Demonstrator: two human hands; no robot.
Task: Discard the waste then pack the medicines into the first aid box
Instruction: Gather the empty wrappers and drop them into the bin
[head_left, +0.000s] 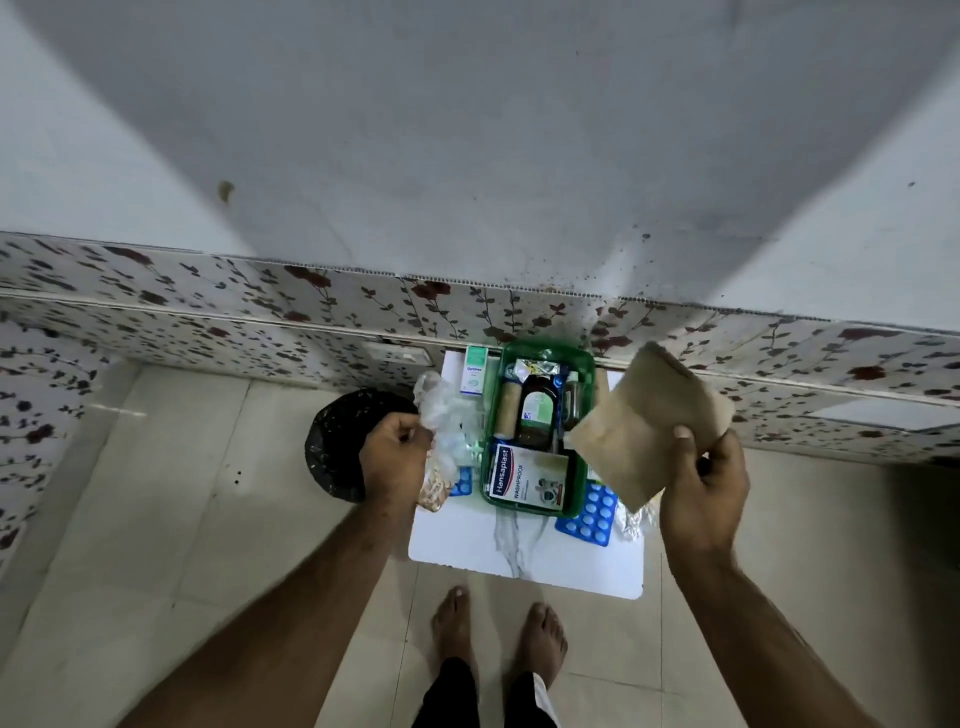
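Note:
A green first aid box (586, 366) stands open on a small white table (524, 553) and holds a brown bottle (536, 410), a bandage roll, a small vial and a Hansaplast carton (527, 475). My left hand (396, 452) is shut on crumpled clear plastic wrap (441, 410), held between the box and a black-lined bin (332, 447). My right hand (704, 493) grips a brown paper packet (641, 421), raised above the box's right side. A blue blister strip (589, 514) lies right of the box, another (462, 480) left of it. A white-green carton (474, 371) stands at the table's back left.
The table stands against a flower-patterned wall panel (260, 312) with a socket (400, 356). Silver foil (634, 522) lies at the table's right edge. My bare feet (498, 631) stand on the beige tiled floor just before the table. The bin sits on the floor, left of the table.

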